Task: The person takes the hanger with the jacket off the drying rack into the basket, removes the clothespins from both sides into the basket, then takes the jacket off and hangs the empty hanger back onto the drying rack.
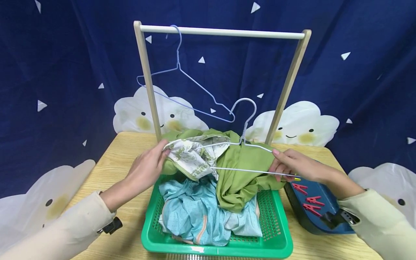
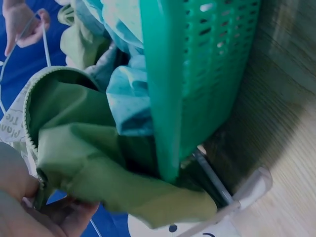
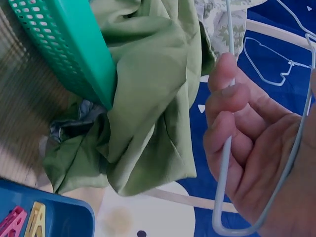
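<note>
A green zip jacket (image 1: 247, 157) with a white printed lining lies bunched over the back of the basket. My left hand (image 1: 146, 164) pinches its zipped front edge, holding that side open; in the left wrist view the zip teeth curve up from the fingers. Fingers of my right hand (image 1: 295, 164) curl round the lower bar of a pale wire hanger (image 1: 244, 131), at its right end. The hanger's left end lies against the printed lining, inside the opened jacket front. Its hook points up, free of the rail.
A green basket (image 1: 146, 231) holds a light blue garment (image 1: 191, 206). Behind it stands a wooden rack with a white rail (image 1: 224, 31), where a bare bluish hanger (image 1: 178, 54) hangs. To the right, a blue bin (image 3: 64, 217) contains red and yellow clothespins.
</note>
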`<state>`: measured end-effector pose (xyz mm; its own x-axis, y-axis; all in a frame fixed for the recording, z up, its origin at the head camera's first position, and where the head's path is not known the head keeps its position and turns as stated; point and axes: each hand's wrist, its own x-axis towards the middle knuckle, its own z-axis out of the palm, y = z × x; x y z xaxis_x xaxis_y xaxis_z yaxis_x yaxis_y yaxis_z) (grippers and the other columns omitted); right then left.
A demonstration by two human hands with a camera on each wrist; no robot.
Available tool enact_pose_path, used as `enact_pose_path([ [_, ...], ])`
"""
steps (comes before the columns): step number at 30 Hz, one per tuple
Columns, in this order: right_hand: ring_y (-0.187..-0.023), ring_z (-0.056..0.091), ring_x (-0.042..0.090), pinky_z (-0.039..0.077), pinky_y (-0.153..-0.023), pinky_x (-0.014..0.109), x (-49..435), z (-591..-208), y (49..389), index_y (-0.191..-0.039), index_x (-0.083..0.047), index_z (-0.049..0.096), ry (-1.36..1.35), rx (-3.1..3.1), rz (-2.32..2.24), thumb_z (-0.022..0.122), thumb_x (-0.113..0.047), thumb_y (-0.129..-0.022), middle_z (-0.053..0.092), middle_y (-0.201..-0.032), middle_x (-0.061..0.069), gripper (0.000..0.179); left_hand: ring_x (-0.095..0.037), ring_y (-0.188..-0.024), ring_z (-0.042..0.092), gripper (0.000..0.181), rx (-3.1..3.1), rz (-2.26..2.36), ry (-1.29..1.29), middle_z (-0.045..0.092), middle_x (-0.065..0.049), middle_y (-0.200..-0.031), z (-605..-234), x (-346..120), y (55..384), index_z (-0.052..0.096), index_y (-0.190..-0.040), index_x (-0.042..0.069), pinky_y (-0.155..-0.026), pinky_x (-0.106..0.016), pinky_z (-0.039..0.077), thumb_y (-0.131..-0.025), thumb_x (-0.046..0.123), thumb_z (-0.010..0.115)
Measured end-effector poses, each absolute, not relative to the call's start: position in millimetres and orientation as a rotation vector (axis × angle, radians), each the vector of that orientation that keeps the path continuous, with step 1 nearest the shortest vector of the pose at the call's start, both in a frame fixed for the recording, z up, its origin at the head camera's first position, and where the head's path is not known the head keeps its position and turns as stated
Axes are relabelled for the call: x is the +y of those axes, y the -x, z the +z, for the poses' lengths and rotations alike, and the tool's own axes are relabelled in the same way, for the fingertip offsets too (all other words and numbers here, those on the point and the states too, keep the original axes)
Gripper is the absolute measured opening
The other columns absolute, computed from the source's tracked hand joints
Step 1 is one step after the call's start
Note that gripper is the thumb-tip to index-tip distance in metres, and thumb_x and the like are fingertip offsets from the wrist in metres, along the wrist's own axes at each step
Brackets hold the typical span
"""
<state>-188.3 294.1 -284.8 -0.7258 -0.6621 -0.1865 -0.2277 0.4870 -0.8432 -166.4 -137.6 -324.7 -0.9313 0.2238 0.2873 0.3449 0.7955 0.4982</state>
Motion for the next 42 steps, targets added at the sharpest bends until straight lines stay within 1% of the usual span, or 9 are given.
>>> enact_pose_path([
  [6, -0.051, 0.052, 0.009, 0.048, -0.048, 0.03, 299.6, -285.8, 187.4, -0.099, 0.018, 0.066, 0.748, 2.201, -1.175, 0.018, -0.028, -0.114, 0.071, -0.073, -0.002, 0.068, -0.022, -0.068, 0.053, 0.015, -2.769, -0.889, 0.416, 0.056, -0.006, -0.077, -328.4, -147.7, 168.2, 0.052, -0.117, 0.016, -0.057, -0.033, 0.039, -0.107, 0.027, 0.05],
  [10, -0.05, 0.05, 0.016, 0.047, -0.048, 0.031, 296.8, -287.4, 187.0, -0.101, 0.018, 0.065, 0.756, 2.181, -1.197, 0.018, -0.028, -0.114, 0.071, -0.074, -0.002, 0.067, -0.023, -0.083, 0.064, 0.047, -2.834, -0.956, 0.513, 0.068, -0.009, -0.099, -328.5, -149.2, 166.6, 0.046, -0.134, 0.02, -0.064, -0.036, 0.047, -0.097, 0.042, 0.066],
  [14, -0.05, 0.049, 0.017, 0.046, -0.047, 0.032, 294.7, -287.7, 187.3, -0.1, 0.017, 0.064, 0.734, 2.21, -1.2, 0.019, -0.029, -0.114, 0.07, -0.073, -0.001, 0.066, -0.024, -0.089, 0.067, 0.061, -2.851, -0.977, 0.671, 0.069, -0.013, -0.111, -327.2, -153.5, 167.9, 0.042, -0.144, 0.022, -0.069, -0.039, 0.051, -0.092, 0.028, 0.075],
  [18, -0.05, 0.05, 0.012, 0.048, -0.048, 0.031, 296.3, -287.9, 187.8, -0.099, 0.018, 0.064, 0.71, 2.202, -1.188, 0.018, -0.03, -0.114, 0.071, -0.072, -0.002, 0.069, -0.031, -0.102, 0.068, 0.063, -2.836, -0.974, 0.758, 0.068, -0.019, -0.122, -324.2, -163.1, 172.4, 0.044, -0.146, 0.02, -0.08, -0.047, 0.055, -0.092, 0.007, 0.072],
  [23, -0.053, 0.055, 0.007, 0.051, -0.049, 0.031, 309.6, -285.1, 188.9, -0.099, 0.019, 0.062, 0.687, 2.203, -1.159, 0.013, -0.033, -0.113, 0.071, -0.074, -0.002, 0.073, -0.042, -0.121, 0.062, 0.06, -2.852, -0.934, 0.746, 0.061, -0.023, -0.138, -319.3, -176.3, 179.9, 0.045, -0.149, 0.019, -0.093, -0.059, 0.052, -0.095, -0.001, 0.063],
  [29, -0.052, 0.056, 0.017, 0.051, -0.05, 0.034, 336.1, -280.8, 190.7, -0.099, 0.014, 0.063, 0.737, 2.176, -1.133, 0.006, -0.031, -0.113, 0.073, -0.078, 0.0, 0.074, -0.043, -0.133, 0.053, 0.055, -2.861, -1.045, 0.746, 0.055, -0.025, -0.146, -321.2, -183.5, 184.8, 0.048, -0.148, 0.008, -0.101, -0.058, 0.047, -0.096, -0.008, 0.054],
  [34, -0.055, 0.054, 0.028, 0.052, -0.053, 0.037, 348.8, -274.7, 190.2, -0.102, 0.009, 0.064, 0.749, 2.161, -1.136, -0.001, -0.034, -0.111, 0.072, -0.081, -0.003, 0.079, -0.034, -0.122, 0.059, 0.042, -2.825, -1.171, 0.708, 0.063, -0.024, -0.137, -319.7, -180.3, 185.8, 0.059, -0.137, 0.0, -0.094, -0.047, 0.048, -0.097, -0.008, 0.05],
  [36, -0.056, 0.055, 0.027, 0.053, -0.055, 0.036, 351.2, -273.6, 190.3, -0.104, 0.008, 0.064, 0.735, 2.17, -1.148, -0.003, -0.036, -0.11, 0.073, -0.083, -0.004, 0.081, -0.031, -0.12, 0.059, 0.038, -2.798, -1.238, 0.683, 0.065, -0.022, -0.134, -317.5, -177.5, 184.0, 0.064, -0.133, 0.0, -0.095, -0.047, 0.048, -0.098, -0.008, 0.048],
  [42, -0.058, 0.059, 0.018, 0.053, -0.056, 0.035, 345.7, -274.1, 194.5, -0.104, 0.0, 0.067, 0.689, 2.159, -1.196, -0.003, -0.042, -0.11, 0.075, -0.085, -0.004, 0.082, -0.034, -0.135, 0.049, 0.039, -2.801, -1.508, 0.664, 0.059, -0.019, -0.141, -308.5, -161.2, 170.5, 0.062, -0.133, 0.004, -0.107, -0.052, 0.043, -0.102, -0.002, 0.039],
])
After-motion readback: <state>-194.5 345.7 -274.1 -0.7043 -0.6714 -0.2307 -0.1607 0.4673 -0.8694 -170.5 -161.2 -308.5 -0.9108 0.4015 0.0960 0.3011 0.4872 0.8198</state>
